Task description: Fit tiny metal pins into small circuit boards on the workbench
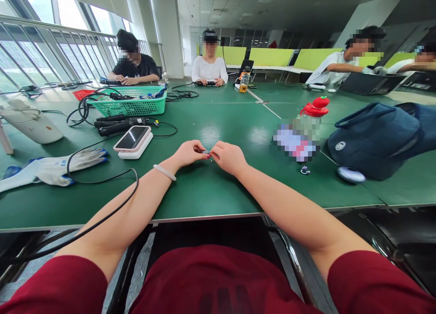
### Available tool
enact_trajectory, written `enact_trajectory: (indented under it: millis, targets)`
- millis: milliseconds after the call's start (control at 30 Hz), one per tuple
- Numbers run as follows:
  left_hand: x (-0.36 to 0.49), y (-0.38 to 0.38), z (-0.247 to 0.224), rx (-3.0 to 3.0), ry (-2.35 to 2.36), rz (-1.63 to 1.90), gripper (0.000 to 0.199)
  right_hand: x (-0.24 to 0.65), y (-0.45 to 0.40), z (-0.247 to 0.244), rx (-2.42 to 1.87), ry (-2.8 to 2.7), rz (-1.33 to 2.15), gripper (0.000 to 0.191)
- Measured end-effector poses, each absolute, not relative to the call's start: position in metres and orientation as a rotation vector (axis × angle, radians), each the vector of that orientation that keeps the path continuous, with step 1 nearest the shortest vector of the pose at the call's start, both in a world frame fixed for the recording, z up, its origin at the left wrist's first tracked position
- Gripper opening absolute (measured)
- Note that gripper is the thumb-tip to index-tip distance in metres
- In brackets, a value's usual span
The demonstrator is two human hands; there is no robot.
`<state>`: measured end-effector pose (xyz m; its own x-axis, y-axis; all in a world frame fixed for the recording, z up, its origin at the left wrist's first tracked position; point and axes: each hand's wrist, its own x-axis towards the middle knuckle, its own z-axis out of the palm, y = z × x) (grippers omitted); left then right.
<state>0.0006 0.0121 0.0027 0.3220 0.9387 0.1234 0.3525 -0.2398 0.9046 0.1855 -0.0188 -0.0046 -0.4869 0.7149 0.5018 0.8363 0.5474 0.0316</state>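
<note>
My left hand [189, 153] and my right hand [229, 158] meet above the green table [204, 191], fingertips almost touching. Between them is a small shiny object [205, 152], greyish with a spot of red; it is too small to name. The fingers of both hands are pinched together on it. Just under my right fingers a tiny dark piece [213, 161] shows, partly covered. A pale band circles my left wrist.
To the left lie work gloves [73, 164], a phone [134, 138] on a white box, black cables and a green basket [131, 106]. On the right are a blue bag [374, 137], a red-capped bottle [315, 107] and a white oval item [350, 174]. Several people sit around the table.
</note>
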Motion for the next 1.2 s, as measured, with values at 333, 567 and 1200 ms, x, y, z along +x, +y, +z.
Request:
enact_trajectory:
  millis: [333,567,1200]
  targets:
    - [0.004,0.01,0.004,1.518,1.113,1.025,0.038,0.193,-0.014,0.002,-1.346,-2.163,0.042,0.022]
    - [0.002,0.013,0.0,1.604,1.176,0.995,0.038,0.203,-0.002,-0.005,-1.404,-2.33,0.365,0.012]
    - [0.002,0.013,-0.001,1.686,1.206,0.943,0.036,0.193,-0.002,-0.01,-1.55,-2.21,0.34,0.013]
